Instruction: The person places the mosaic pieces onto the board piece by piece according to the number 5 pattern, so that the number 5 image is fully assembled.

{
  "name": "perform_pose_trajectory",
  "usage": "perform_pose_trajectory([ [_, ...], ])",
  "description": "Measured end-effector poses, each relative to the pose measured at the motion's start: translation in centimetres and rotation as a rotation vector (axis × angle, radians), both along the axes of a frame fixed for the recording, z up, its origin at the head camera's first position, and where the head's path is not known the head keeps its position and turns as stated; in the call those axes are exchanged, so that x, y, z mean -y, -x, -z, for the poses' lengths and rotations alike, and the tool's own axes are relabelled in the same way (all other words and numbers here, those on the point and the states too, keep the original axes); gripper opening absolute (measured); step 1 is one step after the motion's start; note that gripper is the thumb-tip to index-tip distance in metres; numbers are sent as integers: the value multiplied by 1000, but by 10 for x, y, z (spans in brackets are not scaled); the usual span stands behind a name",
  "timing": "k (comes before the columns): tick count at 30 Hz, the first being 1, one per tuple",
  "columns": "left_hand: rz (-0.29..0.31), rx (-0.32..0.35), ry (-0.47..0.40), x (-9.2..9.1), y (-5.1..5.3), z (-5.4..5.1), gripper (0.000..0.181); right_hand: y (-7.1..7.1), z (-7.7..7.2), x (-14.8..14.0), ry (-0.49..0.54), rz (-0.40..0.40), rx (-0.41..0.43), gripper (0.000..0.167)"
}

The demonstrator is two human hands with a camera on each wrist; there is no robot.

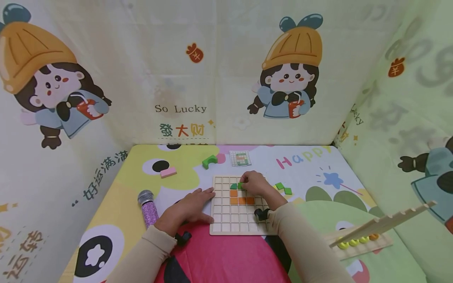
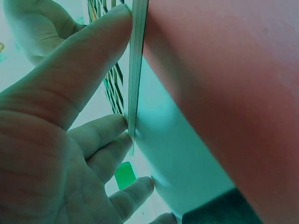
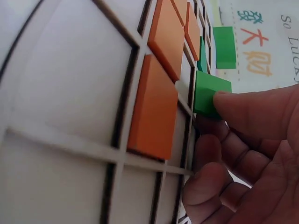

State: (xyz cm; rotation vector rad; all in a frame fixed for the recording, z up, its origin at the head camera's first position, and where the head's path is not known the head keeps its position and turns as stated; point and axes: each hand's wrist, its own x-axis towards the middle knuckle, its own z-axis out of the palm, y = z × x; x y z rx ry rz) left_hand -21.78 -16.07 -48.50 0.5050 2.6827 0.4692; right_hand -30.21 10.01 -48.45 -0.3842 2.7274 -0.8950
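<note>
The head view looks forward and down from behind and above; the wrist views look very closely along the left fingers point(image 2: 100, 133) and right fingers point(image 3: 257, 114). All share the square pale-wood grid board point(image 1: 225, 227) beside the left fingers.

**Soft Light Is Filling the Head View While Teal Is Flooding the Left Wrist**

Muted, even light is washing over the printed wall point(image 1: 226, 78) and the surface point(image 1: 265, 165), with the wide lens stretching everything towards the edges! Over at the left wrist, a blue-green cast is tinting the left hand's fingers point(image 2: 105, 133), the background is burning out to white, and soft shadow is darkening a smooth, blurry red patch point(image 2: 224, 70). At the right wrist, colours are looking warmer; the board's point(image 3: 70, 60) nearest cells are going soft, while the orange tiles point(image 3: 156, 112) are showing crisper edges.
</note>
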Motion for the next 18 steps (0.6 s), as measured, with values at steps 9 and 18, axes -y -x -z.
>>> perform_pose_trajectory([
  [9, 9, -9, -9, -1, 0, 0, 93, 1, 0, 5, -67, 25, -22, 4],
  [18, 13, -11, -10, 0, 0, -1, 93, -2, -1, 9, -159, 45, -32, 18],
])
